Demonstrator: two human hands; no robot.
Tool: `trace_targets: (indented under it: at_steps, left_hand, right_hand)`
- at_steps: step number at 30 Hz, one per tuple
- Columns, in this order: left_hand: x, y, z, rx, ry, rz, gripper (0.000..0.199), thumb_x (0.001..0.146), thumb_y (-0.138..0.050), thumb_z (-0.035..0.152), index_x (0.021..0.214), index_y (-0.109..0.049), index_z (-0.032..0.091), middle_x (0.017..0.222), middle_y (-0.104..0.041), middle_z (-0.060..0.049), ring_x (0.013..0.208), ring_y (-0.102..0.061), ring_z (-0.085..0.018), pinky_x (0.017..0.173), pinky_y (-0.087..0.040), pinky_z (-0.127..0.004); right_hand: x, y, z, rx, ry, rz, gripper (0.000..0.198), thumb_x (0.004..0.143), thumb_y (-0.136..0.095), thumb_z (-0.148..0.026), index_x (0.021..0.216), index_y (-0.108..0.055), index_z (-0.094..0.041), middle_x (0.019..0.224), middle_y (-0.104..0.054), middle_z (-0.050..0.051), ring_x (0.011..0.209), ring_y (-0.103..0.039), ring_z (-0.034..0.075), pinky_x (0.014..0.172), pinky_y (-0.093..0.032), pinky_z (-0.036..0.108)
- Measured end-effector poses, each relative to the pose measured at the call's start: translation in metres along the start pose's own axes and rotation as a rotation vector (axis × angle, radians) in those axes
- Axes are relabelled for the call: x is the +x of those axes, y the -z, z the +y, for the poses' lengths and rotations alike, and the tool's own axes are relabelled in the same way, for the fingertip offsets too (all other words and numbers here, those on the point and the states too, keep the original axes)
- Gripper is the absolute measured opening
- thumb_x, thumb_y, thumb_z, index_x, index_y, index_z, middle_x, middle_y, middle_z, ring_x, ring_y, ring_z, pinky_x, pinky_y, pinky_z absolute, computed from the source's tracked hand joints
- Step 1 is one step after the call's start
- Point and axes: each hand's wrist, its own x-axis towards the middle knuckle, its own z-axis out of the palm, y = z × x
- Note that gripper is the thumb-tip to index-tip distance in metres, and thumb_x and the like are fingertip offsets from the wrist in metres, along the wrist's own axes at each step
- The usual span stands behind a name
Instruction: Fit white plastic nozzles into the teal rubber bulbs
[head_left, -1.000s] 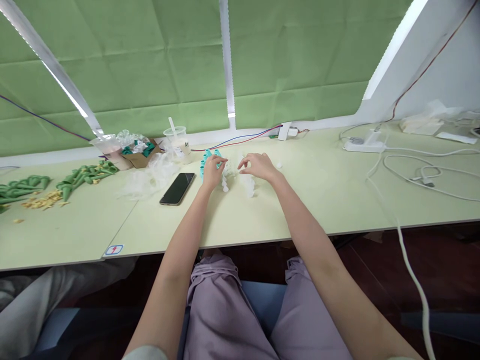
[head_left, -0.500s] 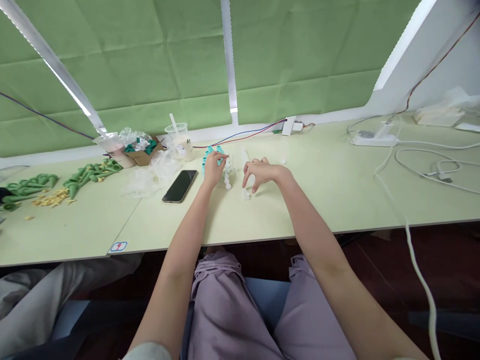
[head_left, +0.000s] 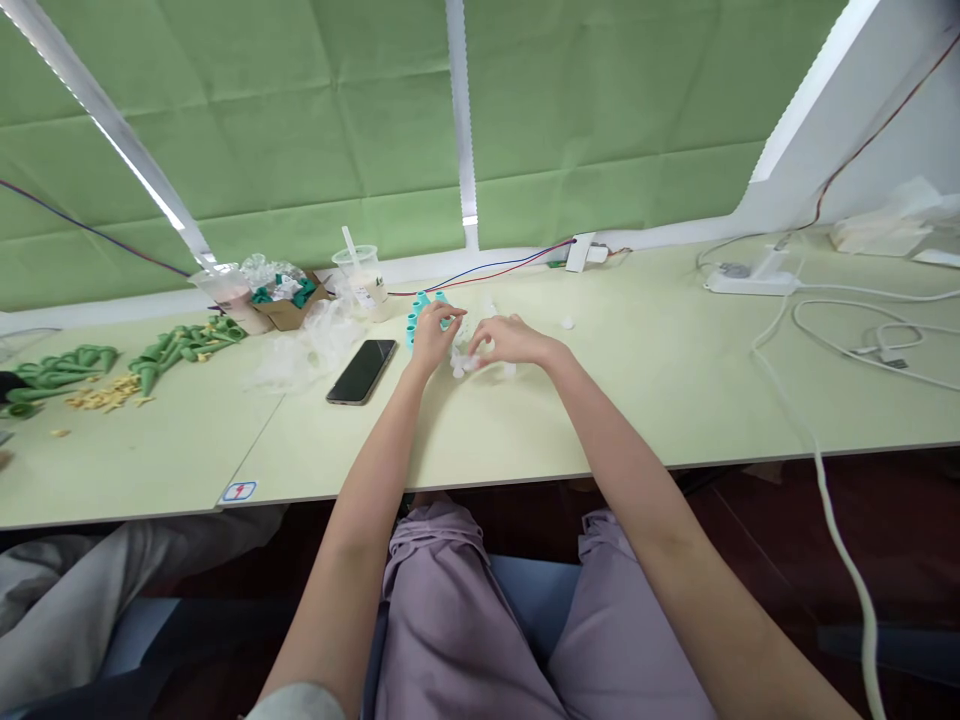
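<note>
My left hand (head_left: 433,338) is over the table beside a cluster of turquoise tube-like pieces (head_left: 415,318), partly covering them. Its thumb and fingers come together at the tips, and whatever they pinch is too small to make out. Close by on the right, my right hand (head_left: 510,341) curls thumb and forefinger around a small white piece (head_left: 472,362). Just left of that fingertip lies another white knobbly piece (head_left: 458,368). A pale piece (head_left: 510,370) rests beneath the right hand, and a small white one (head_left: 568,323) lies farther right.
A black phone (head_left: 361,372) lies left of my hands. Behind it are crumpled clear plastic (head_left: 292,360), a drink cup (head_left: 363,280) and a cardboard box (head_left: 289,312). Green cone-shaped pieces (head_left: 180,347) and yellow bits (head_left: 105,394) lie far left. A power strip (head_left: 752,280) and cables are right.
My right hand has moved left, toward the left hand, and its fingers have drawn closer together at the white pieces. The left hand has stayed almost in place.
</note>
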Motion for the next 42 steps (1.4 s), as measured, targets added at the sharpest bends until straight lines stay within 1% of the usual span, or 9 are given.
trace_targets:
  at_steps: [4, 7, 11, 15, 19, 23, 28, 34, 42]
  left_hand:
    - [0.002, 0.004, 0.009, -0.143, -0.016, -0.131, 0.026, 0.078, -0.055, 0.015, 0.098, -0.071, 0.022, 0.096, -0.069, -0.003, 0.082, -0.06, -0.015, 0.073, -0.048, -0.028]
    - [0.003, 0.004, 0.012, -0.179, -0.02, -0.204, 0.033, 0.072, -0.063, 0.016, 0.103, -0.07, 0.022, 0.096, -0.07, -0.003, 0.079, -0.061, -0.014, 0.07, -0.048, -0.026]
    - [0.003, 0.003, 0.012, -0.198, 0.04, -0.085, 0.031, 0.068, -0.07, 0.022, 0.099, -0.071, 0.019, 0.088, -0.071, -0.004, 0.072, -0.06, -0.014, 0.067, -0.048, -0.028]
    - [0.004, 0.005, 0.005, -0.141, 0.091, 0.064, 0.016, 0.073, -0.065, 0.022, 0.087, -0.072, 0.02, 0.083, -0.071, -0.003, 0.067, -0.058, -0.014, 0.07, -0.048, -0.03]
    - [0.006, 0.008, -0.006, -0.104, 0.153, 0.173, 0.017, 0.075, -0.063, 0.023, 0.09, -0.072, 0.021, 0.083, -0.07, -0.003, 0.067, -0.057, -0.014, 0.071, -0.049, -0.03]
    - [0.007, 0.009, -0.014, -0.085, 0.166, 0.176, 0.019, 0.076, -0.063, 0.024, 0.093, -0.072, 0.021, 0.084, -0.069, -0.003, 0.069, -0.058, -0.014, 0.071, -0.048, -0.028]
    - [0.004, 0.008, -0.013, -0.069, 0.135, 0.146, 0.018, 0.076, -0.064, 0.023, 0.093, -0.072, 0.021, 0.082, -0.069, -0.003, 0.069, -0.058, -0.014, 0.074, -0.048, -0.029]
    - [0.003, 0.008, -0.013, -0.082, 0.132, 0.119, 0.019, 0.076, -0.064, 0.022, 0.093, -0.071, 0.02, 0.085, -0.07, -0.003, 0.07, -0.059, -0.014, 0.076, -0.048, -0.03]
    - [0.003, 0.006, -0.014, -0.074, 0.13, 0.098, 0.02, 0.075, -0.066, 0.021, 0.094, -0.071, 0.019, 0.086, -0.07, -0.004, 0.07, -0.059, -0.015, 0.077, -0.048, -0.03]
  right_hand:
    - [0.009, -0.003, 0.026, 0.34, -0.107, 0.282, 0.023, 0.081, -0.063, -0.033, 0.1, -0.072, -0.024, 0.099, -0.072, 0.002, 0.089, -0.063, 0.017, 0.08, -0.043, 0.028]
    - [0.018, -0.008, 0.044, 0.531, -0.131, 0.307, 0.024, 0.077, -0.067, -0.032, 0.097, -0.072, -0.021, 0.098, -0.073, 0.004, 0.089, -0.065, 0.018, 0.079, -0.046, 0.028]
    - [0.032, -0.01, 0.05, 0.632, -0.178, 0.291, 0.031, 0.075, -0.067, -0.036, 0.101, -0.068, -0.019, 0.091, -0.073, 0.006, 0.082, -0.064, 0.017, 0.072, -0.047, 0.028]
    - [0.041, -0.012, 0.046, 0.399, -0.178, 0.273, 0.034, 0.076, -0.067, -0.038, 0.107, -0.064, -0.024, 0.101, -0.071, 0.004, 0.087, -0.06, 0.017, 0.08, -0.04, 0.033]
    - [0.039, -0.018, 0.036, -0.131, -0.162, 0.254, 0.01, 0.08, -0.066, -0.034, 0.085, -0.073, -0.028, 0.114, -0.064, 0.003, 0.107, -0.047, 0.024, 0.088, -0.027, 0.039]
    - [0.036, -0.021, 0.01, -0.395, -0.093, 0.319, 0.022, 0.088, -0.053, -0.029, 0.085, -0.074, -0.024, 0.113, -0.061, 0.01, 0.106, -0.042, 0.026, 0.086, -0.024, 0.04]
    - [0.04, -0.031, -0.011, -0.544, -0.106, 0.276, 0.024, 0.082, -0.052, -0.017, 0.096, -0.072, -0.018, 0.109, -0.062, 0.015, 0.107, -0.043, 0.03, 0.088, -0.026, 0.043]
    - [0.045, -0.05, 0.005, -0.535, -0.158, 0.21, 0.025, 0.078, -0.055, -0.014, 0.095, -0.072, -0.019, 0.107, -0.065, 0.014, 0.107, -0.047, 0.029, 0.088, -0.029, 0.042]
    - [0.048, -0.05, 0.005, -0.518, -0.226, 0.211, 0.025, 0.076, -0.057, -0.01, 0.094, -0.072, -0.018, 0.099, -0.069, 0.014, 0.103, -0.051, 0.029, 0.087, -0.03, 0.042]
